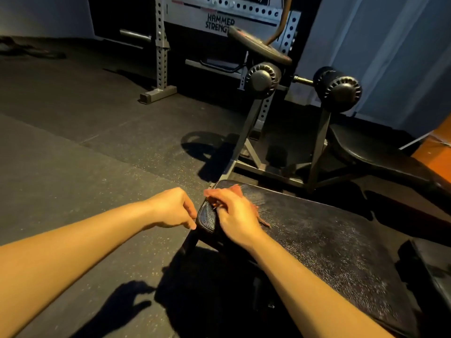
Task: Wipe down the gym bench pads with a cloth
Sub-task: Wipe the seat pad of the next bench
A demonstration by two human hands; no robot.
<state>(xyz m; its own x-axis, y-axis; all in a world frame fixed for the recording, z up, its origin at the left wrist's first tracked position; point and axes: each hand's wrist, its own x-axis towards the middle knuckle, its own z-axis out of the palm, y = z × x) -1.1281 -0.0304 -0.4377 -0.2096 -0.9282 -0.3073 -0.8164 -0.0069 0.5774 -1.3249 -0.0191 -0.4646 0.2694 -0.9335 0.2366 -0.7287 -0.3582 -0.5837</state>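
Now my right hand (234,213) presses the cloth (264,223) flat on the corner of the bench pad (329,240); my left hand (173,208), loosely curled and empty, is beside that corner. If I push further, the cloth could slip off.

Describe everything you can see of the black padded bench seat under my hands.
The black padded bench seat is a flat slab with rounded corners, in grained, leather-like vinyl with a seam along its side. Its top shows pale streaks and specks, as if damp or dusty. It rests on a dark frame above the rubber floor. The right hand presses a reddish cloth on its far left corner; curled fingers of the left hand touch its left side.
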